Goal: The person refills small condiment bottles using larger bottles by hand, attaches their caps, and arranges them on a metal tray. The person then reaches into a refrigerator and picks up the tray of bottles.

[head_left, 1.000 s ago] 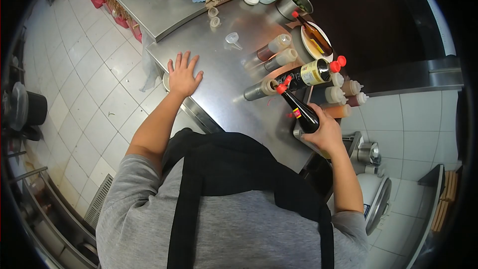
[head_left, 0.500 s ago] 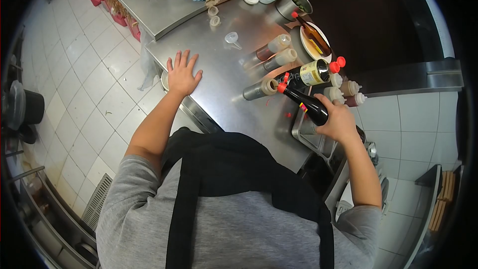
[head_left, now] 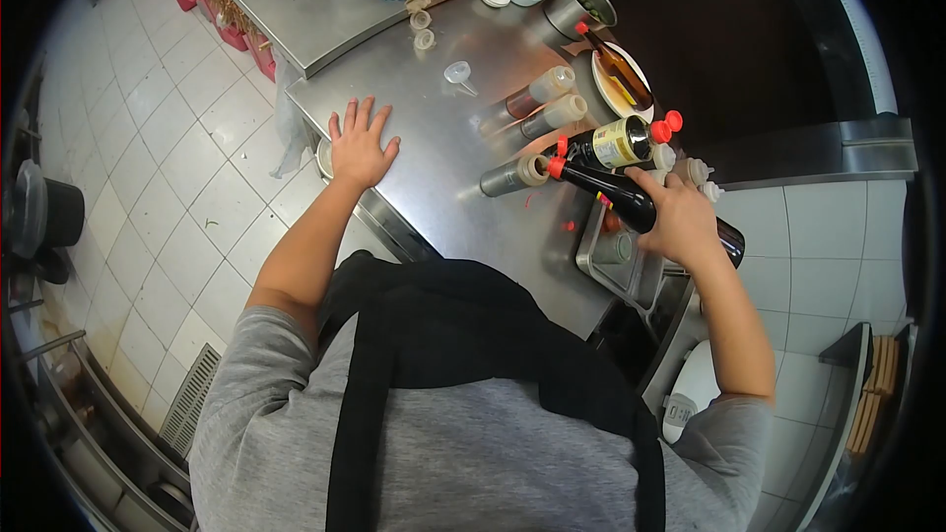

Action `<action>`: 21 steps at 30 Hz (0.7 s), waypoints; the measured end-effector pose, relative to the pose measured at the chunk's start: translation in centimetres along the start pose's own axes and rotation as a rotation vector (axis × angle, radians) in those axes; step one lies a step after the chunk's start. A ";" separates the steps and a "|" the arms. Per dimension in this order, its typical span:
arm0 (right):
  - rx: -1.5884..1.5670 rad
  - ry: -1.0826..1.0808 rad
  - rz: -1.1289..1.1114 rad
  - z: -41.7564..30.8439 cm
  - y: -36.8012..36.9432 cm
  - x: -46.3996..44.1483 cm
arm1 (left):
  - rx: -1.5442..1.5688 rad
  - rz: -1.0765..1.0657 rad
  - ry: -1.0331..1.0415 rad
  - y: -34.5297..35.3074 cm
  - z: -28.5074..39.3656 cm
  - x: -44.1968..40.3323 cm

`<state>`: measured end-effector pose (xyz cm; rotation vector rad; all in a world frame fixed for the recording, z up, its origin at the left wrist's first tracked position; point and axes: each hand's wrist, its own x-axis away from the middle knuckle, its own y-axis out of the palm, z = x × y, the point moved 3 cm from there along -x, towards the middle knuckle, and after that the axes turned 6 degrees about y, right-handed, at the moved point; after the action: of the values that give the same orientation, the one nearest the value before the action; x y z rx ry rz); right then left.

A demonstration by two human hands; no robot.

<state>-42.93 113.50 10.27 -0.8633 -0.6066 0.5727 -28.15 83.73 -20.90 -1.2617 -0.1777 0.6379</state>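
From my remote seat, I am grasping a dark, glossy bottle with a red neck [head_left: 623, 203] in my right hand [head_left: 685, 222], its fingers wrapping around the body. The bottle is lying tilted over the right part of the shiny stainless-steel counter [head_left: 443, 158], its neck pointing left and its mouth meeting the opening of a clear, open-topped squeeze bottle [head_left: 507, 177]; I cannot tell whether the two are touching. My left hand [head_left: 363, 148] is pressing flat on the counter's left edge, its fingers spreading and holding nothing. A large dark bottle with a yellow label and red cap [head_left: 616, 143] is sitting just beyond the dark bottle. Farther off, two clear squeeze bottles with pale collars [head_left: 540, 103] are standing side by side, and a small translucent funnel [head_left: 458, 73] is lying to their left. An amber bottle with a red cap [head_left: 619, 69] is resting on a white oval plate [head_left: 641, 57] at the far right, near a round steel pot [head_left: 567, 15]. A rectangular metal tray [head_left: 588, 261] is sitting below the gripped bottle, at the near right.
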 end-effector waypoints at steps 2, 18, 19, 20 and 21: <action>0.007 0.008 0.008 -0.1 -0.5 -0.1 | 0.001 -0.002 -0.001 0.0 0.0 0.0; 0.121 0.028 -0.036 -0.3 -2.7 -0.3 | -0.011 0.032 0.004 0.1 0.0 0.0; 0.121 0.020 -0.024 -0.3 -2.6 -0.4 | -0.011 0.032 0.004 0.1 0.0 0.0; 0.120 0.012 -0.011 -0.1 -2.4 -0.4 | -0.012 0.031 0.004 0.1 0.0 0.0; 0.120 0.004 0.001 0.0 -2.4 -0.4 | -0.013 0.031 0.004 0.0 0.0 0.0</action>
<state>-42.70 111.98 12.10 -0.7518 -0.5623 0.6025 -28.17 83.77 -20.90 -1.2800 -0.1592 0.6614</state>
